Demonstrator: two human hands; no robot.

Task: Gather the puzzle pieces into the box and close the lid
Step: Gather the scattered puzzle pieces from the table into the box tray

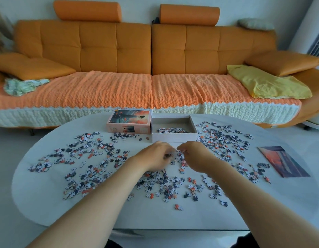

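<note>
Several small puzzle pieces (87, 154) in grey, white and orange lie scattered across the white oval table (155, 215). An open pale box (173, 136) stands at the far middle with a small heap of pieces inside. Its lid (129, 120), printed with a picture, lies just left of the box. My left hand (155, 156) curls its fingers around a bunch of pieces just in front of the box. My right hand (192, 154) is beside it, fingers bent down and pinching pieces on the table.
A picture card (283, 161) lies on the table's right side. Behind the table stands an orange sofa (151, 56) with a yellow cloth (267, 83), and a white appliance (312, 33) is at the far right.
</note>
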